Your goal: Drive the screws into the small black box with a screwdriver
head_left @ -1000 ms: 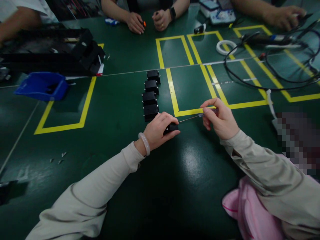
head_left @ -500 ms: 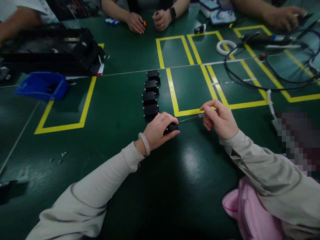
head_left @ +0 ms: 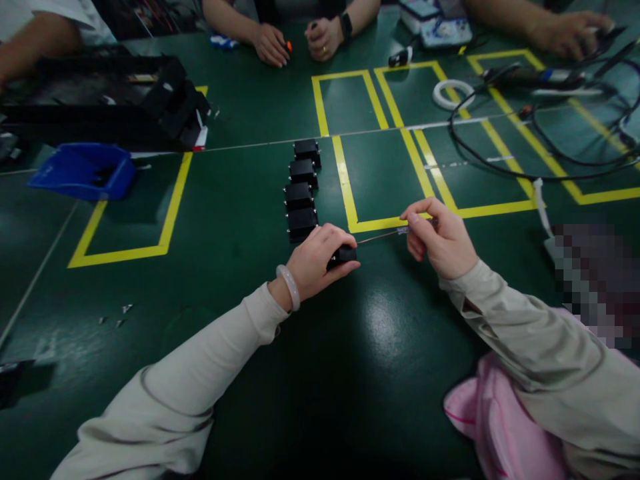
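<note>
My left hand [head_left: 320,260] grips a small black block [head_left: 345,255] on the green table, thumb on the near side and fingers over the far side. A screwdriver [head_left: 380,236] with a long thin shaft is pinched in my right hand [head_left: 437,233]. Its tip meets the right end of the held block; the exact contact is too small to make out. Beyond my left hand several similar black blocks [head_left: 302,222] stand in a row, with small shiny screws at their ends.
A blue scoop-shaped bin [head_left: 83,172] and black trays [head_left: 170,100] are at the left. Loose screws [head_left: 120,319] lie nearer. At right are a white tape roll [head_left: 453,95], a black cable [head_left: 480,160] and a pink cloth item [head_left: 493,413]. Co-workers' hands [head_left: 273,47] rest opposite.
</note>
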Action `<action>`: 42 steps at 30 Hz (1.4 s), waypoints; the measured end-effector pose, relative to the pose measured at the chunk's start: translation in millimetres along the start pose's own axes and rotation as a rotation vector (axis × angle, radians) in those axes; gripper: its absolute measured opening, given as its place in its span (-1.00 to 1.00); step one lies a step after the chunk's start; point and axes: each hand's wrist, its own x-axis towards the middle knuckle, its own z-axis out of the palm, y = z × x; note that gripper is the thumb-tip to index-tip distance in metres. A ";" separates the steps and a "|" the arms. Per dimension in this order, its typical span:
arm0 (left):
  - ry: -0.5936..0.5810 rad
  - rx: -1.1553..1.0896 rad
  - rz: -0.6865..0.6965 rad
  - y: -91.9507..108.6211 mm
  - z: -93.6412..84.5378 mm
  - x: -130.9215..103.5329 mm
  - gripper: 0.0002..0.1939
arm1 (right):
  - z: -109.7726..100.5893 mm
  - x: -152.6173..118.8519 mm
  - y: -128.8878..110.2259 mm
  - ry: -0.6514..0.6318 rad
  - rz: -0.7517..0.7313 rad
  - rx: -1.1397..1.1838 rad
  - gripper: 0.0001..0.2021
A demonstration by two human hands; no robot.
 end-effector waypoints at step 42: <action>0.013 -0.003 0.015 -2.3 2.2 -1.6 -0.74 | 0.9 -1.8 -2.9 0.013 -0.003 -0.014 -0.78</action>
